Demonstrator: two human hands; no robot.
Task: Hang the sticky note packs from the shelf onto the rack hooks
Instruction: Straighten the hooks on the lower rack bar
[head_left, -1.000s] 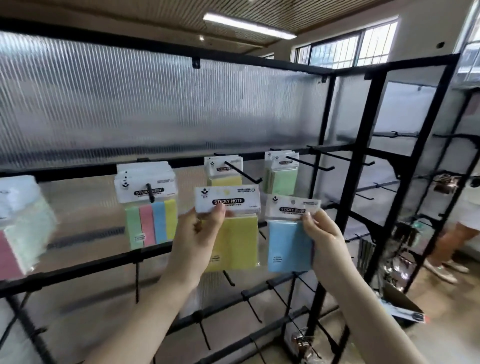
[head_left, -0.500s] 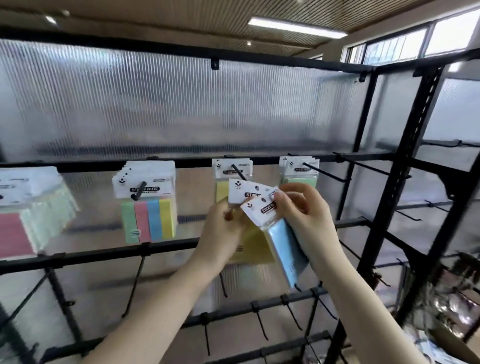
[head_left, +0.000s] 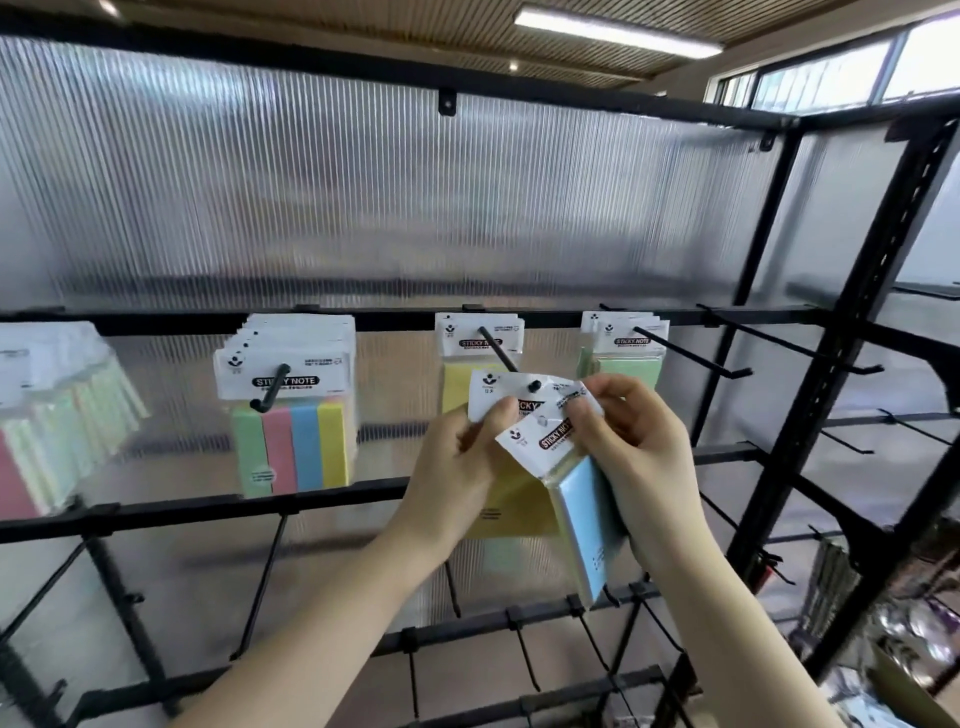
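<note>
Head view: compared with a second ago, both hands have come together at the middle hook (head_left: 501, 353). The left hand (head_left: 457, 467) pinches the yellow pack (head_left: 514, 512) by its header, and the hook tip now shows through the header hole, so this pack looks threaded on but not yet slid back. The right hand (head_left: 636, 447) grips the blue pack (head_left: 587, 519), now tilted and overlapping the yellow header; it remains unhung. Judgement: the blue pack crowds the hook tip. Bare hooks (head_left: 810, 351) stand free to the right; the green pack (head_left: 628, 364) hangs just beside.
</note>
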